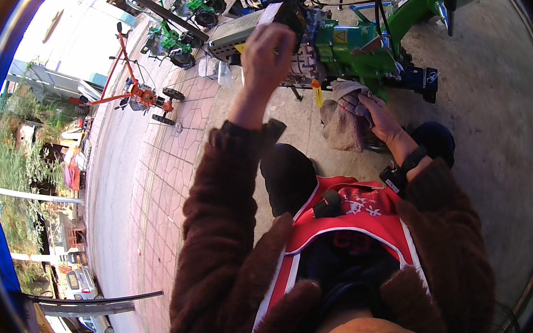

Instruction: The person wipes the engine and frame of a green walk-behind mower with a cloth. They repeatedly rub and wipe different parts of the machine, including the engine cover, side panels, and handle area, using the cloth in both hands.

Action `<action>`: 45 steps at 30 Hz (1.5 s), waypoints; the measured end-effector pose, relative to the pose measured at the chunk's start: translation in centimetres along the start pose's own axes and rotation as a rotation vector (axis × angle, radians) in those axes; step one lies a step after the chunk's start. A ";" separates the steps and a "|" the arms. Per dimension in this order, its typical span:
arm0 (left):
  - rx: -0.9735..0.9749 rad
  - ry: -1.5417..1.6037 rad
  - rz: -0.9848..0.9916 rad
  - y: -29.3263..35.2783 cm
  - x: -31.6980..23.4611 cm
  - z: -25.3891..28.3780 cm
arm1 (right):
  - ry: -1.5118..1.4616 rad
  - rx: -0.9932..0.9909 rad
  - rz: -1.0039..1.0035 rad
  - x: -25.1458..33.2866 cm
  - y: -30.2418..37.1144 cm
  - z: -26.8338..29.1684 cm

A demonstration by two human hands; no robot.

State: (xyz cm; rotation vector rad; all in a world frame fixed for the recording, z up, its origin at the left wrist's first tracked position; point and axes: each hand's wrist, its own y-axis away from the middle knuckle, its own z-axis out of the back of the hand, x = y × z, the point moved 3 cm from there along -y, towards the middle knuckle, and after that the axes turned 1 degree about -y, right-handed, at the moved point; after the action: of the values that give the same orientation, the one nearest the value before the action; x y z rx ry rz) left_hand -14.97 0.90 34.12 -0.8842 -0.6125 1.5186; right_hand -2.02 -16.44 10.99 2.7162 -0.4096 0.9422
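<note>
A green walk-behind tiller (344, 50) with a metal engine stands in front of me. My left hand (268, 57) is over the engine's box-shaped cover (230, 35), its fingers curled; whether anything is inside them is hidden. In my right hand (381, 118) is a crumpled grey-brown rag (344, 125), bunched up and hanging below the green housing. An orange cap with a yellow tag (318, 92) sits on the engine just left of the rag. A dark blue part (420, 80) juts out at the machine's lower right.
Green handlebar tubing (418, 10) with a black-gripped lever (449, 8) rises at the upper right. More green machines (173, 44) stand at the far left, near an orange wheeled machine (143, 95) on the paving. My knees are close beneath the engine, above concrete floor (483, 103).
</note>
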 end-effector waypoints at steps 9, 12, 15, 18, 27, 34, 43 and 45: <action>0.350 -0.211 0.298 -4.9 15.5 -2.7 | 0.507 0.133 0.446 2.7 -0.6 -5.6; 0.517 -0.501 0.076 -3.8 17.3 -3.7 | 0.720 0.191 0.581 2.7 -2.0 -8.6; 0.483 -0.491 -0.003 -3.8 17.3 -3.7 | 0.913 0.207 0.797 3.0 -5.2 -11.4; 0.522 -0.562 0.063 -4.0 16.9 -3.9 | 0.874 0.148 0.839 2.5 -8.2 -13.0; 0.476 -0.446 0.286 -4.2 18.8 -5.1 | 0.738 0.148 0.683 6.1 -14.6 -14.1; 0.458 -0.553 0.308 -4.7 18.2 -5.3 | 0.933 0.155 0.803 1.7 -10.3 -14.3; 0.493 -0.546 0.426 -4.9 15.6 -4.0 | 0.069 0.049 0.397 5.0 -14.9 -15.0; 0.480 -0.570 0.404 -4.8 16.0 -4.0 | 0.154 0.027 0.354 4.2 -13.8 -14.7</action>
State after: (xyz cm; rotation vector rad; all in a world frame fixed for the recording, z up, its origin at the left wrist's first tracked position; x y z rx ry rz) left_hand -8.82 16.89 32.78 -0.1964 -0.4459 2.1948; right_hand -2.54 0.22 23.13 2.6176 -0.8719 1.2417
